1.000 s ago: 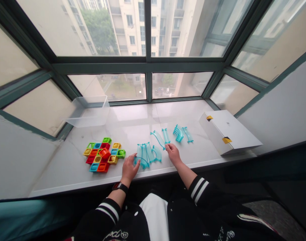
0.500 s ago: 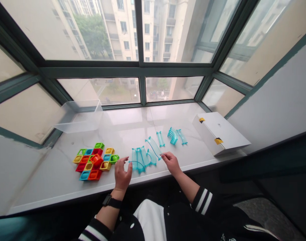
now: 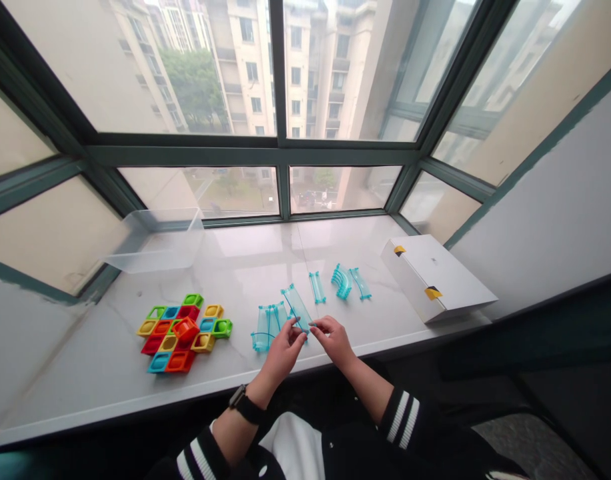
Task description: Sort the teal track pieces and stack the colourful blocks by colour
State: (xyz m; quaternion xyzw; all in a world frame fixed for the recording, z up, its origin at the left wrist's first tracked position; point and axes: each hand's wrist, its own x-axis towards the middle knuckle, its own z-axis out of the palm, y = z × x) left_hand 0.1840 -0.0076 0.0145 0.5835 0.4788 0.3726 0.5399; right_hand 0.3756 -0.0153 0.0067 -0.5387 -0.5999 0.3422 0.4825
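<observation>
Both hands meet at the front of the white windowsill (image 3: 235, 267). My left hand (image 3: 283, 352) and my right hand (image 3: 335, 340) each pinch an end of a clear teal curved track piece (image 3: 295, 307), lifted a little above the sill. A stack of similar teal track pieces (image 3: 265, 327) lies just left of my left hand. Further left sits a cluster of coloured square blocks (image 3: 183, 323). Three more teal track pieces (image 3: 341, 283) lie beyond my right hand.
A clear plastic tub (image 3: 158, 240) stands at the back left by the window. A white cardboard box (image 3: 435, 277) lies at the right end of the sill. Window frames enclose the sill on three sides.
My right hand has drawn a track piece from the sill toward me. My left hand left the stack and came right to grip the same piece. The view tilted slightly.
</observation>
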